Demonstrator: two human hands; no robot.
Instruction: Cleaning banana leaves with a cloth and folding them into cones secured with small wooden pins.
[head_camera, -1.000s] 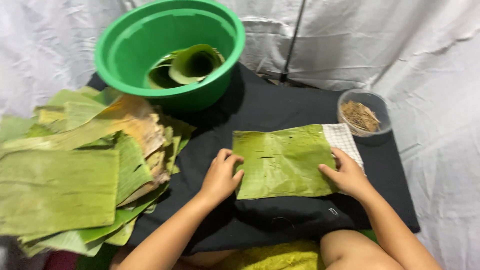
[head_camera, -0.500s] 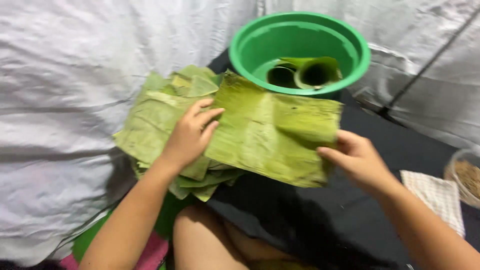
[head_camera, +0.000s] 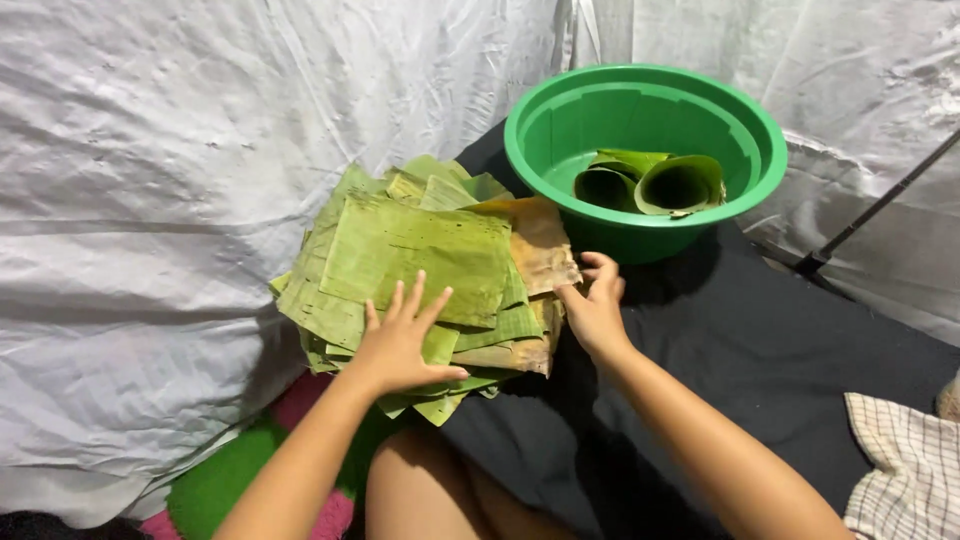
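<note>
The left hand (head_camera: 400, 345) lies flat, fingers spread, on the stack of banana leaves (head_camera: 425, 265); the right hand (head_camera: 595, 305) grips the stack's edge beside the green basin (head_camera: 645, 120).

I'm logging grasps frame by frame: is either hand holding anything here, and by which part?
Neither hand plainly grips anything. The left hand lies flat on the leaf stack; the right hand touches its right edge, fingers curled.

- The stack of banana leaves (head_camera: 430, 280) lies flat at about nine o'clock from the green basin, half on the black cloth, half over the white sheet.
- The top leaf is a green, roughly square piece, lying level.
- A browned, yellowed leaf pokes out at the stack's three o'clock edge.
- The lower leaves fan out unevenly, edges ragged.
</note>
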